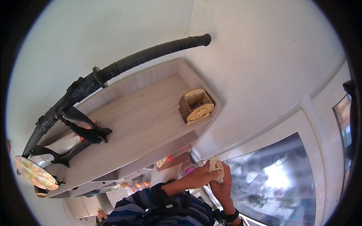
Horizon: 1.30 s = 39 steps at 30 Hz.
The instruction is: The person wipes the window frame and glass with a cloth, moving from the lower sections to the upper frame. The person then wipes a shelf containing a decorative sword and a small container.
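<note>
Both of my hands are together in front of my chest, low and right of the middle in the head view. A bunched cream cloth (pixel 217 169) is between them. The fingers of my left hand (pixel 199 176) press on its near side, with the thumb across it. My right hand (pixel 222 186) grips the cloth from the right. Up and left of the hands, apart from them, stands a carved holder (pixel 196 106) with an open top, at the right end of a wood-grain shelf top (pixel 141 107).
A dark sheathed sword (pixel 135 60) rests on a black stand (pixel 99 132) along the shelf's left side. A decorated plate (pixel 36 172) stands at the shelf's left end. Near the hands are a clear bowl with a pink thing (pixel 189 169) and a window pane (pixel 271 180). Another person's hand (pixel 101 213) shows lower left.
</note>
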Each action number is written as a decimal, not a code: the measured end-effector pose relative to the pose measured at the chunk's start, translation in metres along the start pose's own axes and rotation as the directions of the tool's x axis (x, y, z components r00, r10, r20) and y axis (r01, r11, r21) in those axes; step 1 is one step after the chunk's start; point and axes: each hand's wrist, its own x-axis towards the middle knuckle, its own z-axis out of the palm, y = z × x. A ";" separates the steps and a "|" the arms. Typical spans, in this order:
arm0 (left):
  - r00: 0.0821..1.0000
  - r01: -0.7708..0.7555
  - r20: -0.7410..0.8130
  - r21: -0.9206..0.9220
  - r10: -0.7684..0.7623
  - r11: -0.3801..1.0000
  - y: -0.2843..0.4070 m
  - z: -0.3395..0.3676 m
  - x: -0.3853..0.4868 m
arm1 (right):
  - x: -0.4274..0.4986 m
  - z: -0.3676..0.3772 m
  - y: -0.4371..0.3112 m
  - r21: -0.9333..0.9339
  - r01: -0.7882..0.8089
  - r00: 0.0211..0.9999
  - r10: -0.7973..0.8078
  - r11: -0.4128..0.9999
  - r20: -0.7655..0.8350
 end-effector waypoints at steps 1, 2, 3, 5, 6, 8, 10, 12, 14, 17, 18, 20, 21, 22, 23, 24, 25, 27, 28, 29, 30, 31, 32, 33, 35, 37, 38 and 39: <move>1.000 -0.006 0.025 0.048 0.005 0.999 0.006 -0.001 -0.001 | -0.001 -0.002 0.005 -0.012 0.019 1.000 -0.019 1.000 -0.007; 0.999 -0.003 0.047 0.122 -0.003 0.992 0.012 -0.001 -0.002 | -0.002 -0.004 0.008 -0.029 0.043 0.999 -0.044 0.999 -0.027; 0.998 0.031 0.052 0.186 -0.042 0.982 0.020 -0.001 -0.004 | -0.003 -0.006 0.011 0.020 -0.006 1.000 0.006 1.000 -0.016; 0.989 0.126 0.030 0.372 -0.148 0.920 0.036 -0.004 -0.009 | -0.004 -0.010 0.015 0.105 -0.074 0.997 0.075 0.992 -0.001; 0.992 0.107 0.013 0.444 -0.126 0.889 0.045 -0.007 -0.011 | -0.004 -0.013 0.016 0.230 -0.138 0.990 0.142 0.963 0.000; 0.995 0.094 -0.034 0.569 -0.090 0.817 0.062 -0.013 -0.019 | -0.003 -0.020 0.016 0.453 -0.240 0.969 0.240 0.858 0.058; 0.974 0.052 -0.201 0.650 0.105 0.758 0.078 -0.022 -0.026 | -0.001 -0.029 0.018 0.568 -0.345 0.934 0.331 0.747 0.132; 0.833 0.017 -0.368 0.763 0.412 0.647 0.092 -0.036 -0.030 | 0.000 -0.037 0.020 0.687 -0.352 0.927 0.341 0.636 0.159; 0.623 0.056 -0.440 0.850 0.647 0.524 0.105 -0.058 -0.026 | 0.000 -0.045 0.022 0.721 -0.359 0.925 0.328 0.593 0.191; 0.484 0.121 -0.492 0.856 0.723 0.502 0.116 -0.089 -0.008 | 0.000 -0.053 0.021 0.783 -0.338 0.928 0.325 0.521 0.185; 0.491 0.134 -0.505 0.849 0.710 0.511 0.117 -0.096 0.000 | -0.001 -0.054 0.019 0.791 -0.335 0.925 0.338 0.513 0.172; 0.473 0.126 -0.506 0.849 0.721 0.513 0.116 -0.108 0.014 | 0.000 -0.057 0.012 0.801 -0.324 0.927 0.337 0.503 0.164; 0.473 0.118 -0.506 0.848 0.721 0.517 0.114 -0.111 0.019 | 0.001 -0.059 0.008 0.803 -0.321 0.931 0.323 0.503 0.170; 0.475 0.107 -0.514 0.839 0.714 0.533 0.113 -0.113 0.025 | 0.003 -0.061 0.004 0.816 -0.305 0.937 0.309 0.491 0.164; 0.483 0.100 -0.528 0.826 0.698 0.555 0.112 -0.115 0.031 | 0.005 -0.062 -0.001 0.803 -0.315 0.933 0.320 0.505 0.165; 0.494 0.097 -0.534 0.818 0.686 0.567 0.112 -0.118 0.036 | 0.006 -0.063 -0.006 0.803 -0.318 0.928 0.338 0.505 0.155; 0.511 0.103 -0.548 0.804 0.662 0.586 0.111 -0.120 0.040 | 0.006 -0.063 -0.011 0.815 -0.301 0.937 0.311 0.495 0.158; 0.521 0.079 -0.555 0.787 0.648 0.611 0.110 -0.121 0.047 | 0.011 -0.064 -0.018 0.815 -0.310 0.935 0.313 0.490 0.168; 0.519 0.052 -0.549 0.785 0.655 0.617 0.109 -0.122 0.049 | 0.014 -0.063 -0.021 0.837 -0.288 0.949 0.258 0.466 0.183; 0.518 0.035 -0.553 0.776 0.652 0.630 0.109 -0.123 0.050 | 0.016 -0.062 -0.023 0.820 -0.303 0.941 0.288 0.486 0.177; 0.521 0.041 -0.559 0.771 0.645 0.635 0.109 -0.123 0.051 | 0.019 -0.061 -0.025 0.817 -0.302 0.941 0.290 0.491 0.174; 0.525 0.052 -0.571 0.761 0.631 0.646 0.109 -0.124 0.052 | 0.022 -0.061 -0.027 0.824 -0.284 0.951 0.257 0.491 0.175; 0.529 0.059 -0.584 0.749 0.615 0.660 0.109 -0.125 0.053 | 0.025 -0.060 -0.028 0.809 -0.303 0.942 0.288 0.504 0.174; 0.517 0.048 -0.579 0.755 0.630 0.654 0.109 -0.126 0.052 | 0.029 -0.059 -0.029 0.803 -0.307 0.941 0.288 0.510 0.177; 0.491 0.018 -0.573 0.759 0.656 0.651 0.109 -0.127 0.050 | 0.037 -0.058 -0.032 0.792 -0.302 0.944 0.283 0.531 0.171; 0.455 0.007 -0.557 0.782 0.695 0.623 0.109 -0.126 0.044 | 0.045 -0.056 -0.035 0.782 -0.284 0.950 0.270 0.554 0.154; 0.441 0.002 -0.550 0.791 0.709 0.612 0.108 -0.126 0.041 | 0.049 -0.055 -0.036 0.778 -0.278 0.952 0.269 0.564 0.146; 0.430 -0.003 -0.547 0.795 0.718 0.607 0.108 -0.125 0.036 | 0.053 -0.054 -0.037 0.771 -0.271 0.954 0.266 0.576 0.136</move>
